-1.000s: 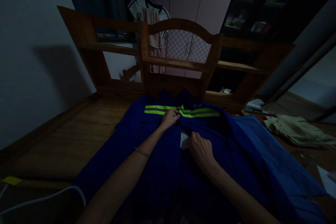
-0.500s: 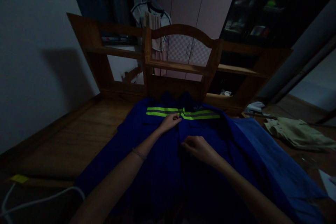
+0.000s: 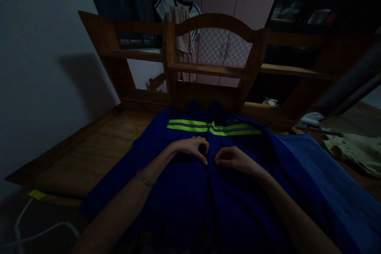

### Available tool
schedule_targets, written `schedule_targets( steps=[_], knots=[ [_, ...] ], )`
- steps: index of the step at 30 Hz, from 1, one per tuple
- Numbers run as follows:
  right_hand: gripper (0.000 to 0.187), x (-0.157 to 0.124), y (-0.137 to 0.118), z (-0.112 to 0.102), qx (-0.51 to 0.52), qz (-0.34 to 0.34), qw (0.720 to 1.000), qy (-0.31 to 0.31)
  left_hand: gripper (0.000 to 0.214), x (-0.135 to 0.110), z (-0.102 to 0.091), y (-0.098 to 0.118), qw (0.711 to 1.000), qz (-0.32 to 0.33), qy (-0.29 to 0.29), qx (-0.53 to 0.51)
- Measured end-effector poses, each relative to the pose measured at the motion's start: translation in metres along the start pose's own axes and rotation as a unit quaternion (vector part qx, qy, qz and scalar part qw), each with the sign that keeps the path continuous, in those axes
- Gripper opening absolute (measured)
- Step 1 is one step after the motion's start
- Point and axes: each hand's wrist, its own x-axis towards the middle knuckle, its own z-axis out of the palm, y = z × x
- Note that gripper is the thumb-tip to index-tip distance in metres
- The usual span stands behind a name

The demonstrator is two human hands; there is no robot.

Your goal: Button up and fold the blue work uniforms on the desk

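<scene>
A dark blue work jacket (image 3: 178,182) with yellow-green and grey reflective bands lies spread front up, collar toward the shelf. My left hand (image 3: 195,147) rests at the front opening below the chest band, its thumb and forefinger apart in a curve, with nothing visible between them. Just right of the opening, my right hand (image 3: 232,158) pinches the edge of the jacket's front between thumb and fingers. Dim light hides the fastenings along the opening.
A wooden shelf unit (image 3: 208,72) stands behind the collar. Lighter blue cloth (image 3: 315,158) lies to the right, with pale folded cloth (image 3: 354,152) beyond. A white cable (image 3: 47,228) runs at lower left. Clothes (image 3: 181,18) hang on a rack behind.
My left hand has moved down from the reflective band and its thumb and forefinger have spread. My right hand has shifted slightly up along the opening. The view has turned a little.
</scene>
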Motion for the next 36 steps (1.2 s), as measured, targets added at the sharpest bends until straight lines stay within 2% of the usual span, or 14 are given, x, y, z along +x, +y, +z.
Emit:
schedule_targets(
  steps=[3, 7, 14, 19, 22, 28, 36],
  knots=[
    [0.026, 0.001, 0.006, 0.000, 0.017, 0.017, 1.000, -0.005, 0.040, -0.002, 0.000, 0.004, 0.999, 0.015, -0.029, 0.027],
    [0.031, 0.002, 0.010, -0.003, 0.055, 0.034, 0.998, -0.008, 0.029, -0.004, 0.000, 0.006, 0.998, 0.036, -0.054, 0.010],
    [0.028, -0.003, 0.004, -0.005, 0.027, 0.036, 0.999, -0.019, 0.020, -0.005, -0.001, 0.010, 0.998, 0.038, -0.043, -0.016],
    [0.024, -0.006, 0.000, -0.007, -0.016, -0.005, 0.999, -0.044, 0.022, -0.004, 0.000, 0.009, 0.996, 0.010, -0.014, -0.082],
    [0.024, -0.005, 0.000, -0.008, -0.053, -0.028, 0.997, -0.043, 0.022, -0.004, 0.001, 0.005, 0.994, 0.026, 0.001, -0.102],
    [0.022, -0.005, -0.002, -0.005, -0.132, -0.066, 0.988, -0.041, 0.021, -0.003, 0.002, -0.001, 0.994, 0.083, -0.005, -0.074],
    [0.025, -0.012, -0.011, 0.004, -0.220, -0.071, 0.973, 0.000, 0.020, -0.002, 0.005, 0.002, 0.998, 0.039, -0.011, -0.056]
  ],
)
